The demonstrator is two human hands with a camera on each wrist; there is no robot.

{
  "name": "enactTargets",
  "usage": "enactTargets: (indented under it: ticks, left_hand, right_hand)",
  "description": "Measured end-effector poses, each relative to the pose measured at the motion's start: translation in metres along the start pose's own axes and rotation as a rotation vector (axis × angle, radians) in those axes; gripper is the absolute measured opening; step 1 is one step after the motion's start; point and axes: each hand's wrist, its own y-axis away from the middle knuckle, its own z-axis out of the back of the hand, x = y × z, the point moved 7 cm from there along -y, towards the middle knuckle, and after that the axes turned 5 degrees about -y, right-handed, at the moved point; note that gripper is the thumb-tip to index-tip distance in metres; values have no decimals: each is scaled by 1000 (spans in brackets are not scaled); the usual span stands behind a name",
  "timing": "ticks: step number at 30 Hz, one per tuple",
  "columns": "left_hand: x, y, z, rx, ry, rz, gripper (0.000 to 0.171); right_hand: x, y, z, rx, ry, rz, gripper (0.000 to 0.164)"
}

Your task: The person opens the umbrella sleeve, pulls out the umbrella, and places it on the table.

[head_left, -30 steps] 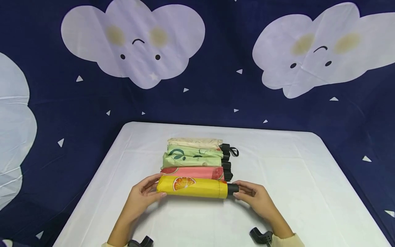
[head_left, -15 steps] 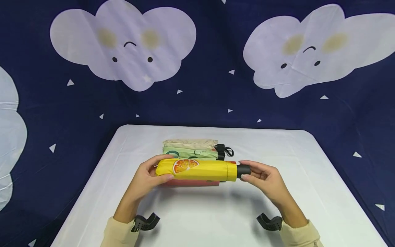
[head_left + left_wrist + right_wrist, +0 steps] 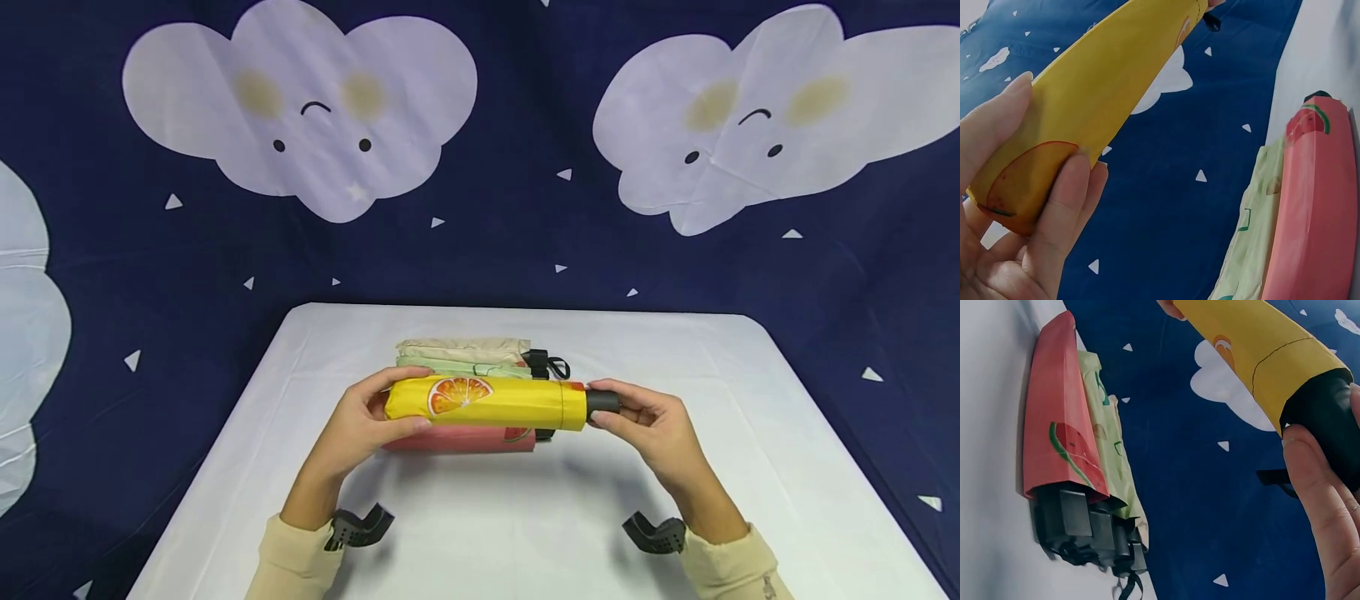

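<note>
A yellow folded umbrella [image 3: 502, 404] with an orange-slice print is held level above the table, its black handle [image 3: 602, 402] to the right. My left hand [image 3: 367, 421] grips its left end between thumb and fingers. At the other end my right hand [image 3: 652, 421] pinches the handle. Below and behind it lies a pink folded umbrella [image 3: 1319, 206] with watermelon prints, partly covered in the head view. Beside the pink one are green folded umbrellas [image 3: 1107, 431], largely hidden in the head view. Farthest back lies a cream folded umbrella [image 3: 461, 348] with a black wrist loop.
The folded umbrellas lie side by side on a white-covered table [image 3: 675, 358], handles pointing right. Behind the table hangs a dark blue cloth [image 3: 525, 225] with clouds and small triangles. A black curved device sits at each wrist.
Both hands have lifted the yellow umbrella from the front of the row, up and away from the person. Over the last half second it has shifted slightly up and right.
</note>
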Motion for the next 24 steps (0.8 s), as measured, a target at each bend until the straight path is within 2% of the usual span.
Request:
enactTargets:
  ticks: [7,15,24]
  left_hand:
    - [0,4,5,-22,-22,-2,62]
    - [1,13,16,-63,-32,-6,61]
    - [1,20,26,-94,-34,-57,59]
  right_hand:
    - [1,3,1,-26,-71,17,40]
    - [-2,7,7,-7,-125,50,38]
    - [-1,11,14,-13,-159,104,37]
